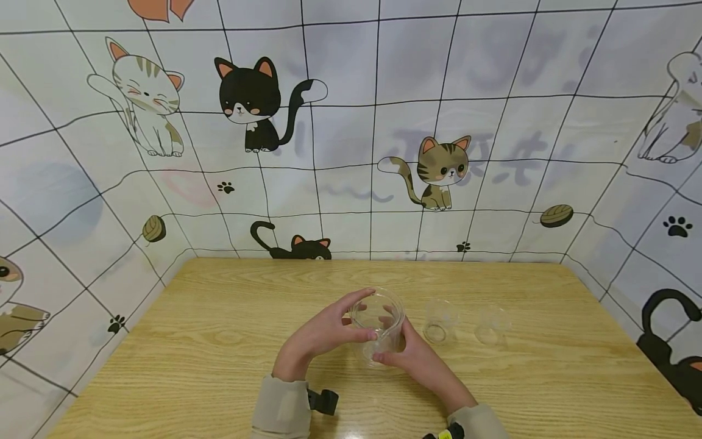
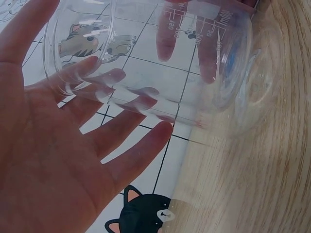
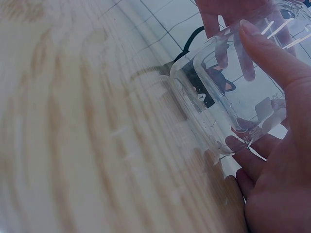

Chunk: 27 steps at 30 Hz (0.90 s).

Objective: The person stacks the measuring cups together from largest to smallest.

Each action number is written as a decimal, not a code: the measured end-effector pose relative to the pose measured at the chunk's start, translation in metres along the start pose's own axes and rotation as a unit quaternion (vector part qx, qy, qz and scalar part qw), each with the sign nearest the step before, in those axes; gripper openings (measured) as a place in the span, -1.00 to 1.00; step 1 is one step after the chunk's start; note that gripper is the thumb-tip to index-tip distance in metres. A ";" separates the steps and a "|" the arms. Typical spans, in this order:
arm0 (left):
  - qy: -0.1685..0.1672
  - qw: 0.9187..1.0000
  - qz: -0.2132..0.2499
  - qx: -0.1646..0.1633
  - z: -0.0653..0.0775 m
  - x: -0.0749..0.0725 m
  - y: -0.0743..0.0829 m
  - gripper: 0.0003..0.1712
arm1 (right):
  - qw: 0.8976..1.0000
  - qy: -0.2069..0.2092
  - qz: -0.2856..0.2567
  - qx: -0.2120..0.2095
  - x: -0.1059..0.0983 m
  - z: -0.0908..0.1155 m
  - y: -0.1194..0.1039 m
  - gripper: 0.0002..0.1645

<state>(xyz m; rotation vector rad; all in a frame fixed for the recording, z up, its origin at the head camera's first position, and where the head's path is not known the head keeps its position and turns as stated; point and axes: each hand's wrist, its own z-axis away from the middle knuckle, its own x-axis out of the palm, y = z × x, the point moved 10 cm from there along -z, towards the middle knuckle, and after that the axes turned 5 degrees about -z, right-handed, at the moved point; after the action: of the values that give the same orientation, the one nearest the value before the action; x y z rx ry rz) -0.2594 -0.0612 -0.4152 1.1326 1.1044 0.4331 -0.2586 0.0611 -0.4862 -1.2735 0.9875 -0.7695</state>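
Observation:
A large clear measuring cup [image 1: 366,352] stands upright between my two hands, close over the wooden table. My left hand [image 1: 323,329] holds it round the upper part, thumb and forefinger spread across the rim. Lower on the other side, my right hand [image 1: 414,358] grips the wall, its thumb toward me. Printed graduation marks show on the cup [image 2: 214,31] in the left wrist view. Through its clear wall [image 3: 209,85], fingers of the left hand appear in the right wrist view.
Two smaller clear cups, one nearer [image 1: 437,326] and one farther right [image 1: 492,329], stand on the wooden table [image 1: 247,317] to the right of my hands. A cat-patterned, gridded covering [image 1: 351,134] rises behind the table and along both sides.

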 end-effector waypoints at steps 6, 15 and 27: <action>-0.001 1.000 -0.004 -0.001 0.000 0.000 0.000 -0.15 | 1.000 0.000 -0.003 0.002 0.000 0.000 0.000 0.07; -0.001 1.000 -0.004 -0.013 0.001 -0.001 -0.001 -0.16 | 1.000 0.001 -0.002 0.003 0.000 0.000 0.000 0.07; 0.002 1.000 -0.015 -0.019 0.002 0.000 -0.002 -0.17 | 1.000 0.001 -0.002 0.003 0.000 0.000 0.000 0.08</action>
<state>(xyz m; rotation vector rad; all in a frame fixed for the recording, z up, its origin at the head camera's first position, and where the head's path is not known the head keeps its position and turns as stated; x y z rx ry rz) -0.2585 -0.0627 -0.4167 1.0815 1.1101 0.4309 -0.2581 0.0610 -0.4866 -1.2709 0.9837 -0.7757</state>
